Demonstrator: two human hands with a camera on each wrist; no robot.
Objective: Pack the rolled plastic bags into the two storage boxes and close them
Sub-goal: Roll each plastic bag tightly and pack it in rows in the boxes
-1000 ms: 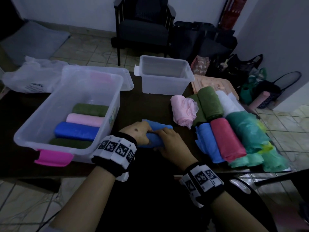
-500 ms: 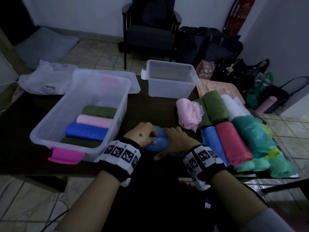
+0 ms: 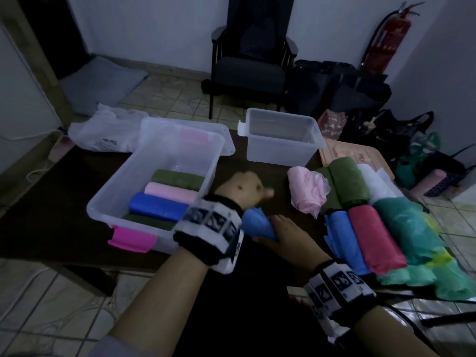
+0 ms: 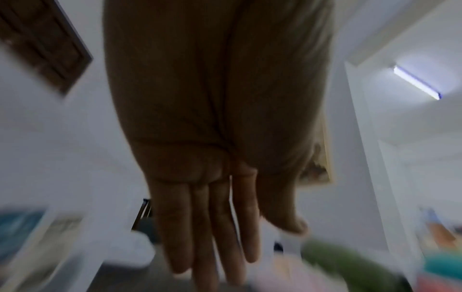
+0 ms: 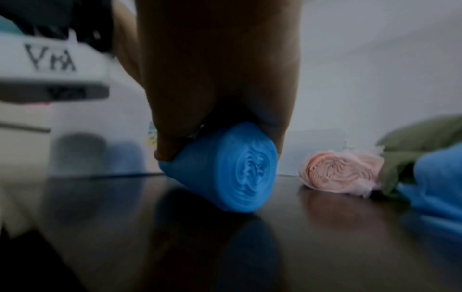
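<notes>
Inside the large box [image 3: 164,176] lie four rolls; right hand [image 3: 288,233] grasps one blue roll [image 3: 257,224].

- Left hand [image 3: 244,188] let go of the blue roll [image 3: 258,224], lifted, fingers [image 4: 200,227] now straight.
- Right hand [image 3: 288,234] alone now holds the roll on the desk [image 3: 77,202].

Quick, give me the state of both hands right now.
Left hand: open, fingers straight, holding nothing.
Right hand: grips the blue roll on the table.
</notes>
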